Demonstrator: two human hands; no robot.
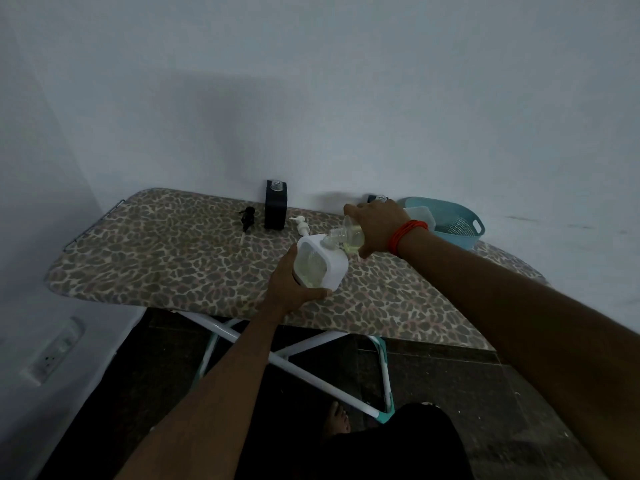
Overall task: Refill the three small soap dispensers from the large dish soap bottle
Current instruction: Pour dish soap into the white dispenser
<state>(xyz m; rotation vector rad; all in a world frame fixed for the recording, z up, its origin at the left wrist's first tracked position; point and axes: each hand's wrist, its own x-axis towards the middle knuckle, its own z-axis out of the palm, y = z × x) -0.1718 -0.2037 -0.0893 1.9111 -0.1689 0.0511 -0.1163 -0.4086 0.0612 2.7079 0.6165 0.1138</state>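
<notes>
Left hand [289, 287]: curled around the lower side of the white dispenser [320, 265], thumb along its near edge, fingers wrapped under the far side; it grips the dispenser, tilted, just over the near middle of the ironing board [173, 258].
White dispenser: pump off, neck pointing up and to the right; pale yellow liquid shows through its clear face.
Right hand [375, 223]: clamped over the body of the soap bottle [346, 233] from above, with an orange band [407, 233] on the wrist.
Soap bottle: clear, tipped down to the left, its mouth at the white dispenser's neck; whether the two touch cannot be told. It lies directly between the two hands.
Black dispenser [276, 206]: upright at the back edge of the board, neck open, well apart from both hands.
Second black dispenser [377, 199]: mostly hidden behind the right hand; only its top shows.
Black pump [247, 218]: lying on the board, left of the black dispenser.
White pump [301, 226]: lying on the board, just behind the white dispenser.
Blue basket [464, 220]: at the board's right end, behind the right wrist.
</notes>
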